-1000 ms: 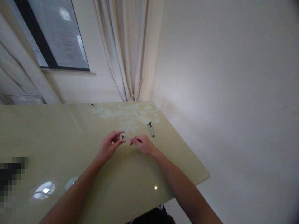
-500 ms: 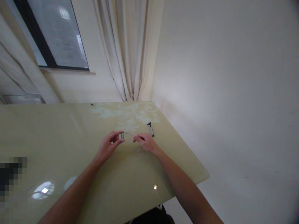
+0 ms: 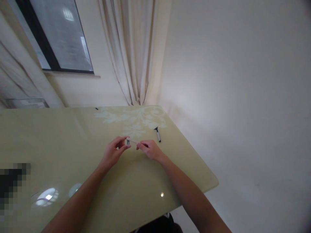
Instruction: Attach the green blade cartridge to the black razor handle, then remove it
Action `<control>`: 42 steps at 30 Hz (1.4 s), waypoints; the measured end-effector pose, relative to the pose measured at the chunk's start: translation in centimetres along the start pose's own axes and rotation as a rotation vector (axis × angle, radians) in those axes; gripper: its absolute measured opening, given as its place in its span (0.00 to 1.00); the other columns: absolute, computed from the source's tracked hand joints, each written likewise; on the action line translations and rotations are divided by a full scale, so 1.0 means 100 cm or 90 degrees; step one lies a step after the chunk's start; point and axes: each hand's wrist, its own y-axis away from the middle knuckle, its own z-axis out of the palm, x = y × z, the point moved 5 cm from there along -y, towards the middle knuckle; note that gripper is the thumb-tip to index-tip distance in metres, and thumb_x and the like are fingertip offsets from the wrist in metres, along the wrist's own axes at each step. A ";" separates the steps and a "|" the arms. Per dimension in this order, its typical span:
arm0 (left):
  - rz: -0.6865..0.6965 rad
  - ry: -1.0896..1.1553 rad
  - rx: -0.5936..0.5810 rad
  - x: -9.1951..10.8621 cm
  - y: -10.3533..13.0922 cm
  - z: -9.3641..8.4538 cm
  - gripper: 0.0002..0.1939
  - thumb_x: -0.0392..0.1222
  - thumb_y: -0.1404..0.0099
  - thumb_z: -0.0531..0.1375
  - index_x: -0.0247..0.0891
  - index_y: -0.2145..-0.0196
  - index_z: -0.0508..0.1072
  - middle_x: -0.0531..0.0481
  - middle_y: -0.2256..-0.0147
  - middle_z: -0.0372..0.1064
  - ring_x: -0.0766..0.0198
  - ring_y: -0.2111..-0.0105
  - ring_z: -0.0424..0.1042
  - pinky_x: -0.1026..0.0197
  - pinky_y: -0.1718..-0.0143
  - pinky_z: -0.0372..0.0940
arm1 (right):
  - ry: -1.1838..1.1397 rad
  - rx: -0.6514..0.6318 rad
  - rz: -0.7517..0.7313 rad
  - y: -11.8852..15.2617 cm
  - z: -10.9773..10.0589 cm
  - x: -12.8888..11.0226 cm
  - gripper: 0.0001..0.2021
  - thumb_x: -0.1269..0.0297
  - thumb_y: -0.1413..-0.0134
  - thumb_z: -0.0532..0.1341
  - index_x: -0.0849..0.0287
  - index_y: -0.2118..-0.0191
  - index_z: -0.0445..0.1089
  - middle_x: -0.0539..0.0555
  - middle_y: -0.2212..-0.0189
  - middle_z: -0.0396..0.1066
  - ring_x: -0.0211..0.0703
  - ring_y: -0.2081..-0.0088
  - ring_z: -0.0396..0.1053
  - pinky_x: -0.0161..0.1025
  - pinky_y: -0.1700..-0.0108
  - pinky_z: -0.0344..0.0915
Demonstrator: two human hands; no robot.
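Between the thumb and fingers of my left hand (image 3: 117, 149) is a small block-shaped piece (image 3: 128, 142), greenish and dark, too small to make out fully. My right hand (image 3: 149, 149) pinches a thin pale stick (image 3: 132, 141), whose far end meets the top of the small piece. Both hands are held over the table. Behind my right hand, a razor (image 3: 158, 135) with a dark head and a grey handle lies on the table.
The glossy pale green table (image 3: 60, 139) runs to the wall on the right. A small dark object (image 3: 96, 108) lies at its back edge. A pixelated dark shape (image 3: 12, 181) is at the left. Curtains (image 3: 136, 58) hang behind.
My right hand has moved slightly left and down, and the stick's tip has shifted from beside the small piece's upper corner to across its upper part.
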 end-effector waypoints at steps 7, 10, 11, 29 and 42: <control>0.002 0.002 -0.004 0.001 0.000 0.001 0.18 0.47 0.40 0.70 0.41 0.53 0.81 0.57 0.74 0.65 0.67 0.74 0.64 0.64 0.71 0.59 | -0.001 -0.008 -0.015 0.000 0.002 0.000 0.19 0.55 0.29 0.58 0.62 0.62 0.83 0.47 0.80 0.63 0.35 0.75 0.57 0.34 0.70 0.49; 0.003 0.007 -0.004 0.001 0.000 0.002 0.18 0.47 0.40 0.70 0.40 0.53 0.81 0.57 0.74 0.64 0.67 0.74 0.64 0.64 0.71 0.60 | 0.012 -0.008 -0.020 0.001 0.004 -0.001 0.19 0.55 0.30 0.59 0.62 0.64 0.83 0.47 0.80 0.63 0.34 0.76 0.57 0.34 0.69 0.49; 0.002 0.007 -0.003 0.000 0.000 0.002 0.18 0.47 0.41 0.70 0.40 0.54 0.81 0.57 0.74 0.64 0.67 0.74 0.63 0.64 0.71 0.60 | 0.018 0.003 -0.009 0.001 0.002 0.000 0.19 0.56 0.30 0.59 0.62 0.64 0.82 0.47 0.80 0.63 0.34 0.76 0.57 0.34 0.69 0.49; 0.003 0.009 -0.001 -0.003 0.000 0.002 0.18 0.47 0.40 0.69 0.41 0.53 0.81 0.57 0.73 0.65 0.67 0.74 0.64 0.64 0.70 0.60 | 0.022 -0.007 -0.010 0.000 0.002 -0.002 0.19 0.56 0.29 0.58 0.61 0.63 0.83 0.47 0.80 0.63 0.35 0.75 0.58 0.35 0.69 0.50; 0.003 0.006 0.001 -0.004 0.000 0.000 0.17 0.48 0.40 0.70 0.42 0.54 0.82 0.57 0.74 0.64 0.67 0.75 0.63 0.64 0.72 0.59 | -0.008 0.023 0.008 0.000 -0.002 0.007 0.21 0.53 0.30 0.58 0.62 0.64 0.83 0.47 0.80 0.60 0.35 0.76 0.56 0.35 0.70 0.49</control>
